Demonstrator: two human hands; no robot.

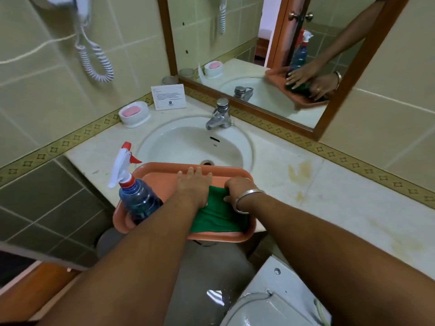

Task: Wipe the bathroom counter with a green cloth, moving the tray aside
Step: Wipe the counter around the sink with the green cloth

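Observation:
An orange tray (162, 169) rests across the front rim of the sink, overhanging the counter's front edge. A green cloth (217, 216) lies folded in its right half. My left hand (194, 184) lies flat, fingers spread, on the tray floor and the cloth's left edge. My right hand (236, 188), with a metal bangle on the wrist, is curled and pinching the cloth's top right corner. A blue spray bottle (136, 196) with a white and red trigger stands in the tray's left end. The pale counter (329, 203) to the right carries yellowish stains.
White basin (195, 143) with a chrome tap (221, 114) lies behind the tray. A soap dish (134, 114) with pink soap and a white card (168, 96) stand at the back left. A mirror (270, 55) hangs above. A toilet (270, 302) sits below right.

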